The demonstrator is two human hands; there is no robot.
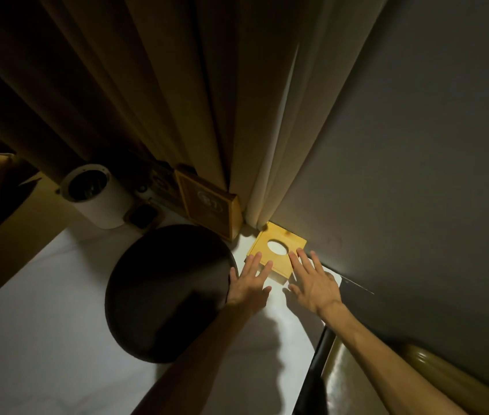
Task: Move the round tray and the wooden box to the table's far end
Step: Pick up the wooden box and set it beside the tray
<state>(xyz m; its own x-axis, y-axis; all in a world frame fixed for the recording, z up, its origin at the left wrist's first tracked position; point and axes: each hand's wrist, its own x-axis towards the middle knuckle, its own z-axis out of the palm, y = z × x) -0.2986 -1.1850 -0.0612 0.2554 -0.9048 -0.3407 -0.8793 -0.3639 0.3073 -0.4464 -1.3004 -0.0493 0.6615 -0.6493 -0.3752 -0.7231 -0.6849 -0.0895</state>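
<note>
A dark round tray (165, 292) lies flat on the white table (42, 339), left of centre. A yellow wooden box (276, 247) with an oval hole in its top sits in the far right corner, against the grey wall and the curtain. My left hand (249, 286) is spread flat, its fingertips on the box's near left edge and its thumb beside the tray's rim. My right hand (312, 280) is also spread, fingers resting on the box's near right part. Neither hand is closed around anything.
A white cylindrical container (96, 196) and a brown book-like box (210, 205) stand at the table's far end behind the tray, with small dark items between. Beige curtains (177, 100) hang behind. A grey wall (416, 175) runs along the right; a glossy chair (345, 381) sits below it.
</note>
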